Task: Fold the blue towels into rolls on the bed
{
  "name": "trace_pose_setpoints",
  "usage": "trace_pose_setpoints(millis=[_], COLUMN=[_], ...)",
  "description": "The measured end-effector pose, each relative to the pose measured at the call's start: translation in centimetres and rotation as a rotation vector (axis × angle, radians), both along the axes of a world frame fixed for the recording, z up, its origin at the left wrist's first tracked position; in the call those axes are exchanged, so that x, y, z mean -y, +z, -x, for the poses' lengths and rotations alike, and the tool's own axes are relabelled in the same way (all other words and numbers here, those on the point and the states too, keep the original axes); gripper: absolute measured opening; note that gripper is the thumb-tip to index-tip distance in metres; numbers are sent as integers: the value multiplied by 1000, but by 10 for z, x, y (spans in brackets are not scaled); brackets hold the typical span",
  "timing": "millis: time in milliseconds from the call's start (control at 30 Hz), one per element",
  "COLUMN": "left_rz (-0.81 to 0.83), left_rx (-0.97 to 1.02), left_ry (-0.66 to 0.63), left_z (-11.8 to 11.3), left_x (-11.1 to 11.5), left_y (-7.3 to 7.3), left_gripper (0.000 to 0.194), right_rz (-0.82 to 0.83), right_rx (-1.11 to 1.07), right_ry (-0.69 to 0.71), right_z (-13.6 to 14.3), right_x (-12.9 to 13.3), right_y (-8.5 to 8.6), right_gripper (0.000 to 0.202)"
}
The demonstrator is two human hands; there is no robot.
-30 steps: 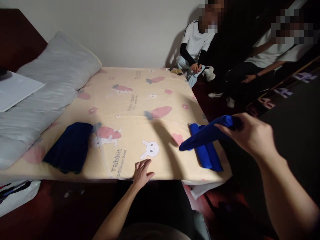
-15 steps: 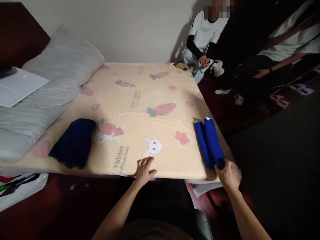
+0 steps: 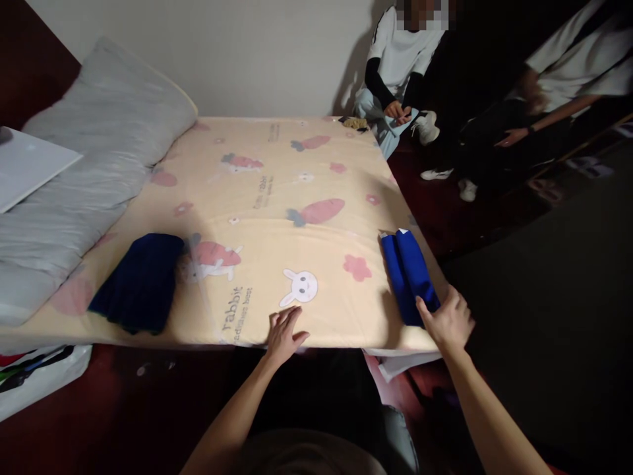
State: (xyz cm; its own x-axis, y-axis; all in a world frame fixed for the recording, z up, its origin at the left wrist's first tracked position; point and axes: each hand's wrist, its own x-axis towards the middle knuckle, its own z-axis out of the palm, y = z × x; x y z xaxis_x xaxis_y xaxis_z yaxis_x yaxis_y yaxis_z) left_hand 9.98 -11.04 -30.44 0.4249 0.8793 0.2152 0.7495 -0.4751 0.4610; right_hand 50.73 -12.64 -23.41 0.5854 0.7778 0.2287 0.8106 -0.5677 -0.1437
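My left hand point(image 3: 285, 334) lies flat on the near edge of the bed, fingers spread, just below a printed rabbit face. At the bed's near right corner, my right hand point(image 3: 449, 322) touches the near end of a folded bright-blue cloth point(image 3: 405, 277), thumb on the cloth and fingers apart along its right side. That cloth forms two long side-by-side folds with small white bits at the far ends; its exact kind I cannot tell. Further left rests a dark-blue folded cloth point(image 3: 141, 280), fanned wider at its near end.
A cream printed sheet point(image 3: 267, 244) covers the bed. Grey bedding point(image 3: 109, 119) with a white board point(image 3: 32, 165) on it lies left. Two people point(image 3: 400, 59) sit beyond the right side. A white bag point(image 3: 44, 382) stands below the near left edge.
My right hand has loosened from the near end of the bright-blue cloth, which now lies flatter, and has moved slightly up. My left hand stays in place. The view has shifted a little.
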Motion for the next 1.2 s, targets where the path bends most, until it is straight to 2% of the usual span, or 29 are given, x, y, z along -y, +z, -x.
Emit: trace_pose_setpoints(millis=[167,300,467,633,833,1200], left_rz=[-7,-17,-5,2,9,-11], left_rx=[7,12,5,9,9,19], left_ry=[-2,-9,-5,-2,6,16], left_z=[0,0,0,-1,-1,-2], left_x=[0,0,0,0,1,1], left_y=[0,0,1,0,-3,-3], left_gripper=[69,69,68,68,69,67], right_rz=[172,211,263,296,251,281], right_rx=[-129,-188,-221,-186,-123,-92], right_ry=[29,3,-35,-28,-42,-14], right_z=[13,10,1,-1,-1,-3], right_x=[-16,-12,-5,-5,-7,-5], right_y=[-12,-23,-27,-31,-37,-37], right_gripper=[91,100,108,100,93,95])
